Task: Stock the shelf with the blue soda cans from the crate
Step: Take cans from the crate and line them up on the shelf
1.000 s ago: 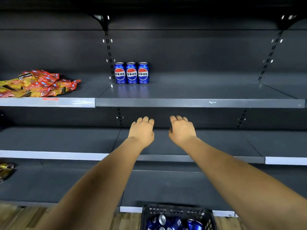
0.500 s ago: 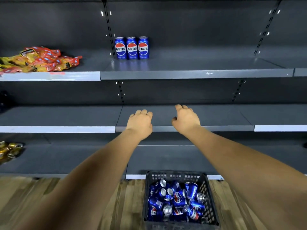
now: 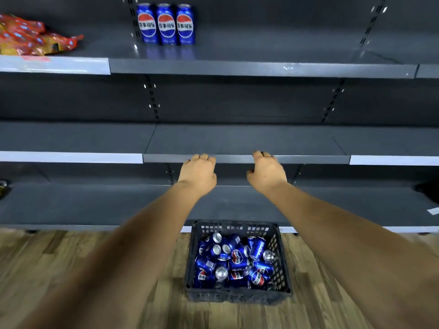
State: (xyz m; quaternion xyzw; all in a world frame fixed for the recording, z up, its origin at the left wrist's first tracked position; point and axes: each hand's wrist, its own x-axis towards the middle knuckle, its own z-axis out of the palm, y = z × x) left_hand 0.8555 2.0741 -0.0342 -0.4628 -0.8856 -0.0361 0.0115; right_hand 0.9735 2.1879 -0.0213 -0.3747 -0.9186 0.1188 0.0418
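Note:
Three blue soda cans [image 3: 165, 24] stand upright in a row at the back of the upper shelf [image 3: 261, 68]. On the wooden floor below sits a dark plastic crate [image 3: 237, 295] with several blue cans [image 3: 235, 262] lying jumbled inside. My left hand [image 3: 198, 173] and my right hand [image 3: 266, 172] hang palm down in front of the middle shelf's front edge [image 3: 237, 159], above and beyond the crate. Both hands hold nothing, with fingers loosely curled and apart.
Red and yellow snack bags [image 3: 28, 36] lie on the upper shelf at the far left. A few gold items [image 3: 2, 186] show at the left edge of the lowest shelf. A white tag [image 3: 433, 211] lies on that shelf at the right.
The view has tilted down, so the crate is now fully in sight and the shelves sit higher in the frame. Both hands have dropped from the shelf level toward the crate, still empty.

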